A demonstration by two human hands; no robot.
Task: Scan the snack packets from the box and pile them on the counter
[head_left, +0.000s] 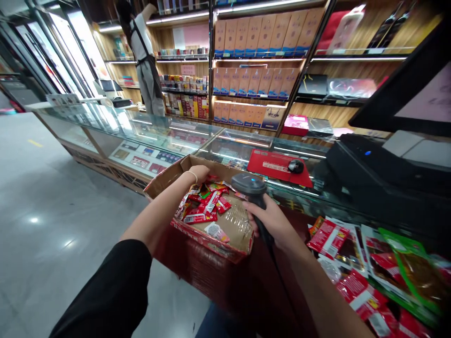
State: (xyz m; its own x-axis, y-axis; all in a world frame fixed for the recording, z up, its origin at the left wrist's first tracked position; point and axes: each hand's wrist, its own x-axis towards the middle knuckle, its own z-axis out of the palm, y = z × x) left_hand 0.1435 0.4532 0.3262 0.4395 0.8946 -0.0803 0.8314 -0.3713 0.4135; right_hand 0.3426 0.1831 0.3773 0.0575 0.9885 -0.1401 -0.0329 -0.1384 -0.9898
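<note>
My right hand [271, 218] is wrapped round the handle of a black barcode scanner [248, 184], its head above the right side of an open cardboard box [214, 248]. Several small red snack packets [200, 215] lie in a heap in the box's left part. My left hand [199, 173] reaches into the back of the box, at the edge of this heap. Its fingers point down and are mostly hidden, so what they hold does not show. A pale pinkish packet [217, 232] lies apart near the box's front wall.
More red packets [329, 238] and a green-edged snack bag [412, 267] are piled at the right. Behind the box, a glass counter [169, 134] carries a red mat [260, 162] with a mouse [296, 166]. A monitor [405, 80] overhangs the right. A person [146, 61] stands by the shelves.
</note>
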